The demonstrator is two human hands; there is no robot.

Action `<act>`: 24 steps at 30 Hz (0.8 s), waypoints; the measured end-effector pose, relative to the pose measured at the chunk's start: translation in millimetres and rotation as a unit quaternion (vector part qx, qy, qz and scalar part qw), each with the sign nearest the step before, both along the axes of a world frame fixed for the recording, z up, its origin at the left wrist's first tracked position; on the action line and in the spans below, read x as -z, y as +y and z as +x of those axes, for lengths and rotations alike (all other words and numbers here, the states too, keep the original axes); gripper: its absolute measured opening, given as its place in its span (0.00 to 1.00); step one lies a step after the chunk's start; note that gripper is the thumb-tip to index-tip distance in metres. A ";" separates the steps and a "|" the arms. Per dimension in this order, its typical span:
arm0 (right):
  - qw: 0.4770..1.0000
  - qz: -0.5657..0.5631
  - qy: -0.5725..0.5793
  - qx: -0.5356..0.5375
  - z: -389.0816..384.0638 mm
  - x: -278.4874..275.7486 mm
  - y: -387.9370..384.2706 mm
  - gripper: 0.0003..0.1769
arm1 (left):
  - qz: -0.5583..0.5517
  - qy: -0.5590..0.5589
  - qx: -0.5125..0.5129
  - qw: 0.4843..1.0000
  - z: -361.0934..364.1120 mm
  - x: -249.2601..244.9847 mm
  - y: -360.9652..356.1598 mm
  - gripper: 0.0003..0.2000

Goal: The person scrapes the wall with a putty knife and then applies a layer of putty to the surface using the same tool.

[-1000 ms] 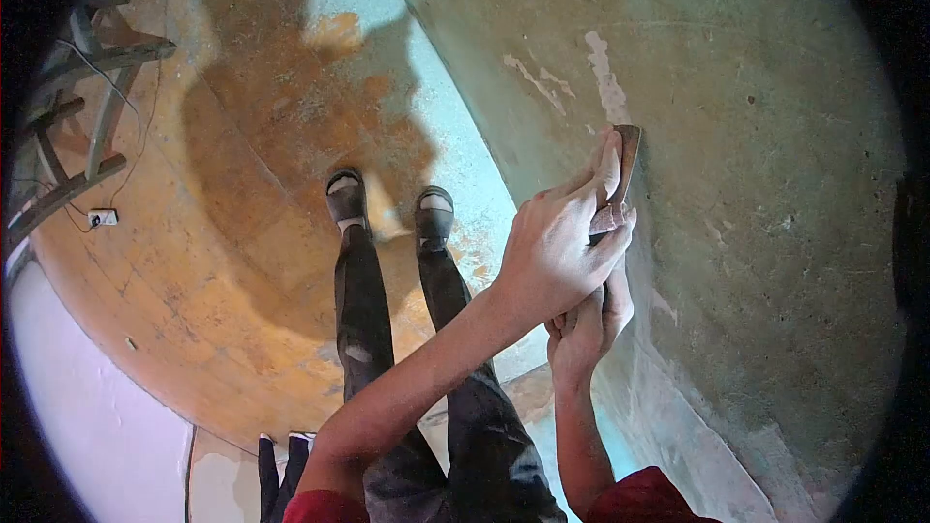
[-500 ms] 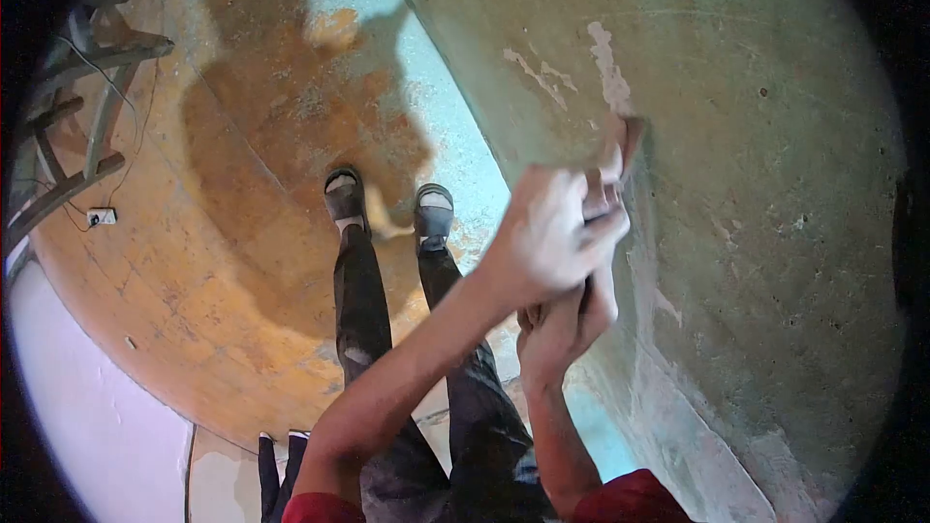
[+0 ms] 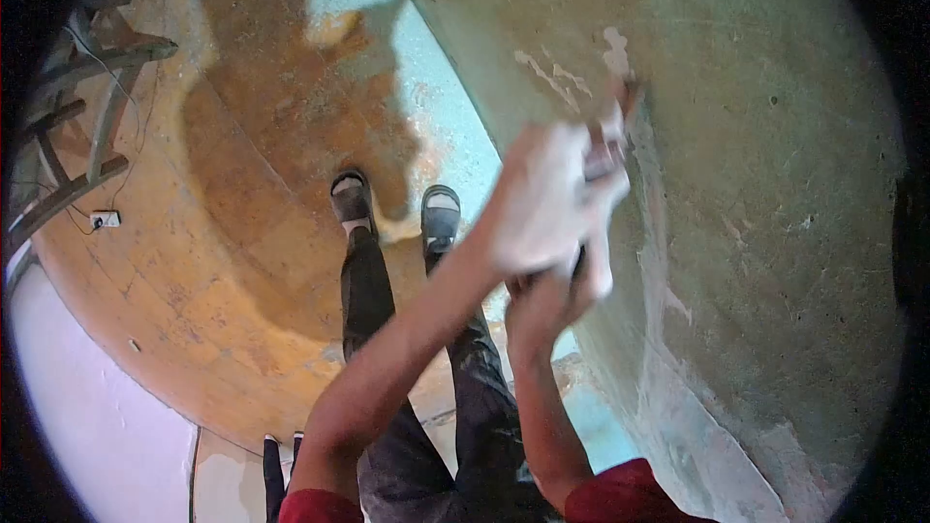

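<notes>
**Wall** (image 3: 775,194): bare plaster, mottled green-grey and pitted. It fills the right half of the view. White chipped patches (image 3: 614,46) sit near its upper middle, with a paler strip along its foot.

**Scraper** (image 3: 631,97): a flat brownish blade pressed against the wall just below the white patches. Only its top edge shows past the fingers, and it is blurred.

**Left hand** (image 3: 547,196): closed over the upper part of the scraper, fingers pressing the blade to the wall. It is blurred.

**Right hand** (image 3: 544,298): directly under the left hand and touching it. It is curled into a fist around the lower end of the scraper's handle, as far as the blur allows.

**Floor** (image 3: 232,261): worn orange-brown, scuffed and stained, with a light blue-green band along the wall's base. The person's shadow (image 3: 300,107) falls across it.

**Sandals** (image 3: 351,198): a dark pair, planted on the floor close to the wall.

**Wooden frame** (image 3: 82,116): rough timbers at far left, with a thin cable hanging from them.

**Socket block** (image 3: 103,219): white, on the floor beside the frame.

**Pale wall** (image 3: 87,426): lower left, whitish.
</notes>
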State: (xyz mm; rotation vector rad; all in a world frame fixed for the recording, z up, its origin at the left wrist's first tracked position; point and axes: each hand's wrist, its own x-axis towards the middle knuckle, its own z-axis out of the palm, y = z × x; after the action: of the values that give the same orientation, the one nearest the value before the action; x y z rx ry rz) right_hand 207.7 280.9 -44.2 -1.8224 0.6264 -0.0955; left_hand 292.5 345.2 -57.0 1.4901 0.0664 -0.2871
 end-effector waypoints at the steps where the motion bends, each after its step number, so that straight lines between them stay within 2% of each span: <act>1: 0.999 0.004 0.011 0.032 2.0 -13.3 3.4 0.21 | 0.012 -0.037 0.005 0.999 -2.4 -4.7 -3.8 0.10; 2: 0.992 0.115 0.060 0.009 6.1 -34.7 1.2 0.22 | 0.010 -0.048 -0.018 0.999 -1.4 -6.9 -7.4 0.11; 3: 0.991 0.115 0.061 0.010 10.7 -30.9 1.8 0.22 | 0.010 -0.046 -0.016 0.999 5.4 -7.2 -3.9 0.11; 5: 0.998 0.048 0.024 -0.027 32.1 -10.7 6.6 0.22 | 0.031 0.020 -0.049 0.998 26.3 -0.4 11.4 0.13; 6: 0.997 0.040 -0.049 -0.041 36.4 5.5 18.7 0.22 | 0.081 0.013 0.000 0.997 38.2 -13.3 29.9 0.14; 7: 0.997 0.031 -0.045 -0.045 31.8 9.4 20.5 0.22 | 0.049 0.014 -0.005 0.999 35.1 -8.2 30.7 0.14; 9: 0.985 -0.104 -0.128 -0.043 25.2 3.7 20.8 0.21 | 0.036 0.014 -0.029 0.999 11.2 -5.7 10.7 0.14; 10: 0.998 0.034 0.017 0.055 19.5 -21.0 24.5 0.21 | 0.043 -0.042 -0.018 0.998 5.8 -5.6 3.9 0.12; 11: 0.995 0.067 0.066 0.020 20.1 -33.1 16.2 0.23 | 0.022 -0.012 0.000 1.000 11.1 -9.9 7.2 0.13; 13: 0.995 0.103 -0.007 -0.016 26.0 -12.1 12.3 0.24 | 0.016 0.092 0.018 0.995 28.1 -15.6 21.2 0.12; 15: 0.990 0.138 0.001 -0.020 24.5 -10.0 26.8 0.25 | 0.042 0.057 0.027 0.997 26.8 -6.5 28.3 0.12; 17: 1.000 0.004 -0.015 0.006 18.0 -8.9 21.7 0.24 | 0.022 -0.063 -0.040 0.997 13.3 9.2 7.5 0.13; 18: 0.992 0.113 0.037 0.033 16.5 -27.4 21.5 0.23 | 0.029 -0.075 -0.012 0.997 12.1 -1.0 8.8 0.13; 19: 0.993 0.108 0.035 0.034 16.0 -25.7 18.1 0.23 | 0.024 -0.077 -0.011 0.997 15.4 -5.5 10.0 0.13; 21: 0.996 0.087 0.018 -0.010 13.1 -13.5 14.7 0.24 | 0.035 0.020 0.013 0.999 21.6 -10.0 18.6 0.12; 22: 0.993 0.119 -0.001 -0.010 13.0 -8.8 20.1 0.24 | 0.038 0.007 0.024 0.999 24.5 -13.4 26.0 0.12; 24: 0.994 0.110 -0.012 -0.005 12.4 -9.8 19.6 0.24 | 0.050 -0.013 0.002 0.999 17.9 -7.6 16.5 0.12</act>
State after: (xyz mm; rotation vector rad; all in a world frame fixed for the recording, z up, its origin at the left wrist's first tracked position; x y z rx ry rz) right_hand 220.0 300.5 -34.5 -1.6091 0.5867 -0.0404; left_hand 310.4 361.7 -49.3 1.5930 0.0577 -0.2717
